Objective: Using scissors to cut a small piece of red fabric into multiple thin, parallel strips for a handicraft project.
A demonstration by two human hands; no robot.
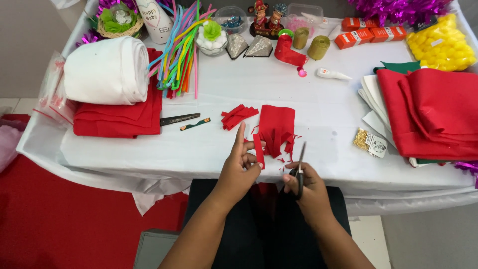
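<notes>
Two hands work at the near edge of the table point(318, 107), just below the red sheet point(277, 124), the landmark here. Left hand point(238, 169) pinches one red strip point(259, 152) between thumb and fingertips, its upper end by the sheet's fringed lower-left corner. Right hand point(308, 189) is closed around the scissors point(300, 167); blades point up toward the sheet's lower-right corner, and whether they are parted cannot be told.

Judgement: a clean cut calls for keeping the strip taut, feeding it deep into the blades, and holding fingertips clear of them.

Counts: one sheet, partly slit into strips; one loose pile of cut strips point(238, 115) just left of it, too overlapped to count; small red scraps below-right; three orange boxes point(371, 31) far above-right; two gold ribbon rolls point(310, 43) above.
</notes>
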